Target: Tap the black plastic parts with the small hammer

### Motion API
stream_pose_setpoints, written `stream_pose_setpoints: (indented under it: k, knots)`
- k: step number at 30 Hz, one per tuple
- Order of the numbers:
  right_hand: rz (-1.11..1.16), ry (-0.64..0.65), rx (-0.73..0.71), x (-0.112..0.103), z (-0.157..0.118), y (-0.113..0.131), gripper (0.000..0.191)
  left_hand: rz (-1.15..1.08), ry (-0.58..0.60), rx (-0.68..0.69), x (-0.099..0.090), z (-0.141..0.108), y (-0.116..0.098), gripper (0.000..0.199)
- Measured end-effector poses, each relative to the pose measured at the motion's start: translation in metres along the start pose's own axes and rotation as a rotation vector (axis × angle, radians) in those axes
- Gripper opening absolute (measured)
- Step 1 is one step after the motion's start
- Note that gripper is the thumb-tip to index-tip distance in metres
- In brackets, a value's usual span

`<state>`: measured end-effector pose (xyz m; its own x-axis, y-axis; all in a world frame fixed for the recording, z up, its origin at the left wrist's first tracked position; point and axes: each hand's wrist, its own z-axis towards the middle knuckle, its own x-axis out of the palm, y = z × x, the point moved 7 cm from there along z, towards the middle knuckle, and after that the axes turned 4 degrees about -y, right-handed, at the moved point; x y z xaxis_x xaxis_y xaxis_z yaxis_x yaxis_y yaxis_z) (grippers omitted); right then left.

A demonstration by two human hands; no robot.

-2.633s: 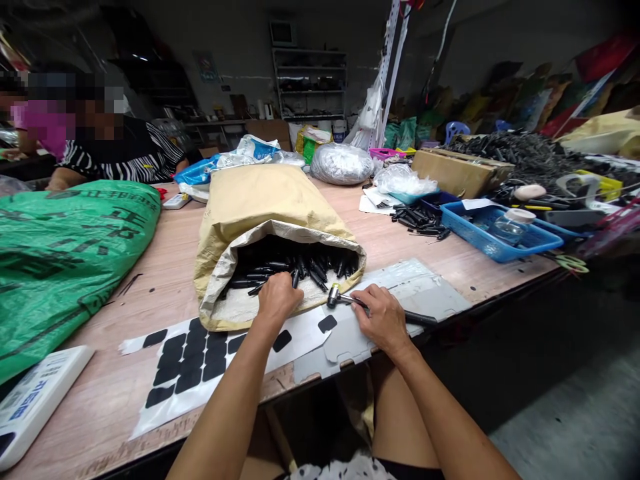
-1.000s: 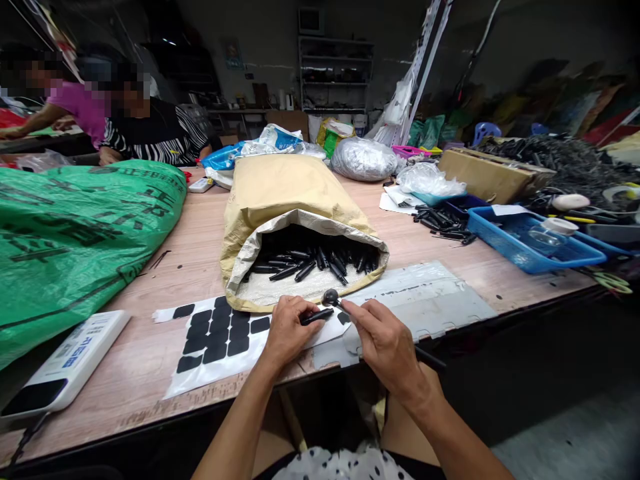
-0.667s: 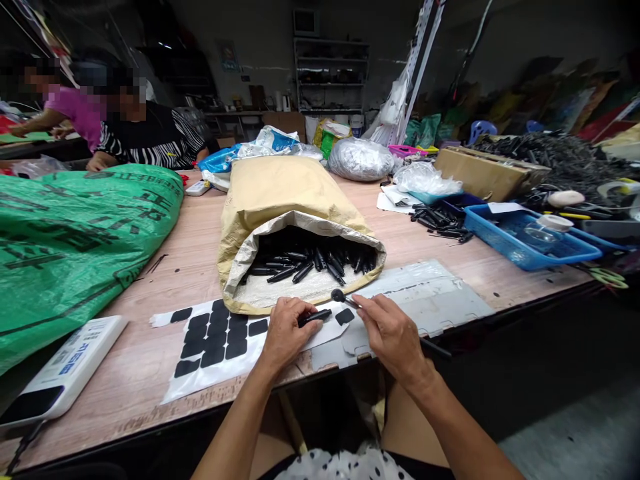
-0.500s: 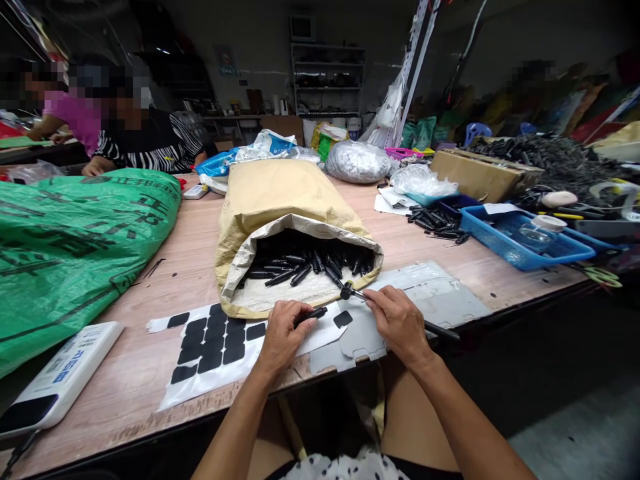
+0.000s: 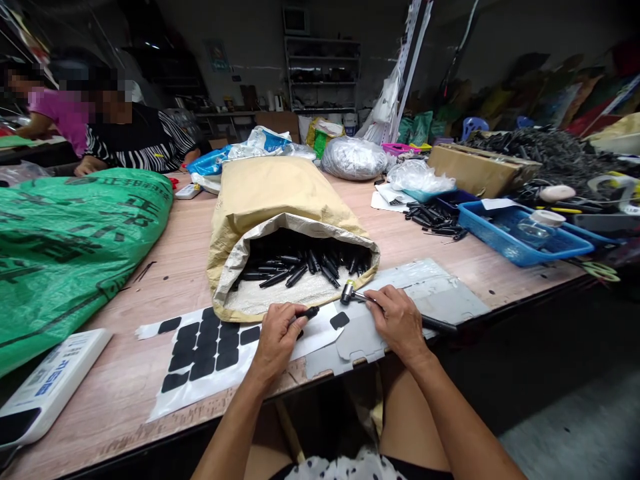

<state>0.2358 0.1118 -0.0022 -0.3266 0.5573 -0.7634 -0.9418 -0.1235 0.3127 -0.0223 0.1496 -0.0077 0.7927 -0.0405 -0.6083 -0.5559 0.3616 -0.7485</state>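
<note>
Wooden desk point(image 5: 185, 233) seen from above. A green bag point(image 5: 75, 247) fills its left side. In the middle lies a tan sack point(image 5: 280, 187), its pale-lined mouth open toward the person and showing many slim black pieces point(image 5: 297, 275). In front, a gray sheet point(image 5: 435, 287) lies beside a white backing sheet point(image 5: 195, 393) that runs partly under the sack's edge.

The left hand point(image 5: 277, 337) is nearly closed, pinching one black piece between thumb and fingers over the backing sheet, near the sack's mouth. The right hand point(image 5: 397, 317), half curled, has its fingers around a small hammer point(image 5: 347, 293) close to the head; the dark handle passes beneath the palm and out to the right. Whether the head touches the gray sheet is unclear.

That short hold should favor control over force. The held piece point(image 5: 311, 312) looks smooth and could roll, so a firm pinch behind its exposed end seems wise, fingertips clear of the hammer head. Smallest are the black squares point(image 5: 229, 359) on the backing sheet; a light wrist should avoid rucking them.
</note>
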Motion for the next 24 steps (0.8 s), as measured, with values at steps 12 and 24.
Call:
stream_pose_setpoints:
  k: [12,24]
  knots:
    - [0.006,0.009,0.014,0.002,0.001,-0.003,0.02,0.065,0.034,0.057,-0.001,-0.01,-0.025,0.021]
    - [-0.001,0.0,0.012,0.003,-0.001,-0.003,0.02,0.166,0.702,-0.297,0.111,-0.136,0.006,0.031]
